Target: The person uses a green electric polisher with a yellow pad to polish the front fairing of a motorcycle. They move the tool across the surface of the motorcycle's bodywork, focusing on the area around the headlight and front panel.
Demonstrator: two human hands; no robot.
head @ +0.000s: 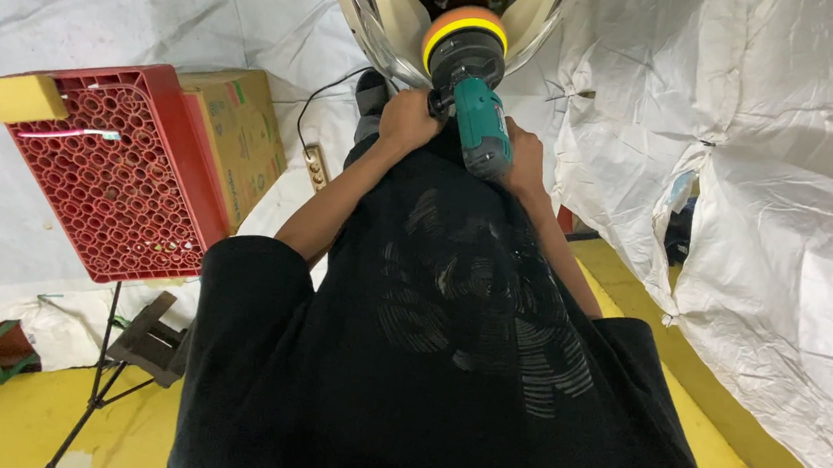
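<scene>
I hold a teal and black polishing machine (477,119) with both hands. My left hand (408,121) grips its side handle near the head. My right hand (524,158) wraps the teal body from the right. The machine's round pad (464,29), orange and yellow at its rim, presses against a cream-coloured scooter body panel (370,14) at the top of the view. My black shirt fills the lower middle of the frame and hides my forearms' lower parts.
A red plastic crate (125,173) stands on edge at left, with a yellow sponge (22,97) on its top corner and a cardboard box (239,133) behind it. White sheeting (771,195) hangs at right. A power strip (316,167) and black tripod (103,377) are on the floor.
</scene>
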